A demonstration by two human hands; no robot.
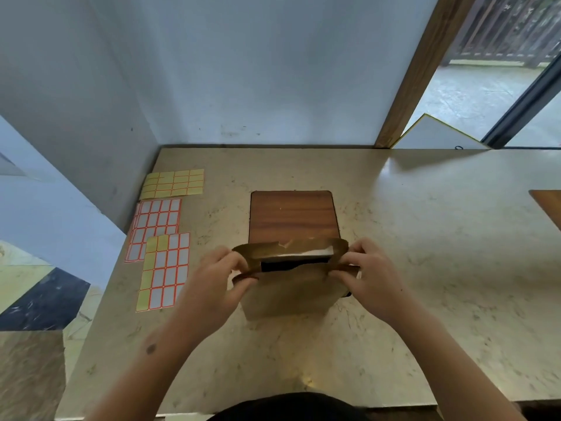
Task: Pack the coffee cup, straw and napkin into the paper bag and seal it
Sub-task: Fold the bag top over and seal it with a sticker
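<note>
Marbled tabletop (394, 238), sticker sheets (158, 235) left; paper bag (288, 293) stands centre; our left hand (218, 275) and right hand (364, 275) pinch its rim corners; thin, crushable, we'd grip edges lightly.

I find the table (425, 238) bare right of the paper bag (288, 296); sticker sheets (161, 238) crowd its left, a wooden board (291, 214) lies just behind.

Single head-worn wide-angle view, looking steeply down and forward over the marble counter (394, 238) toward the corner wall (243, 71), hands close below.
</note>
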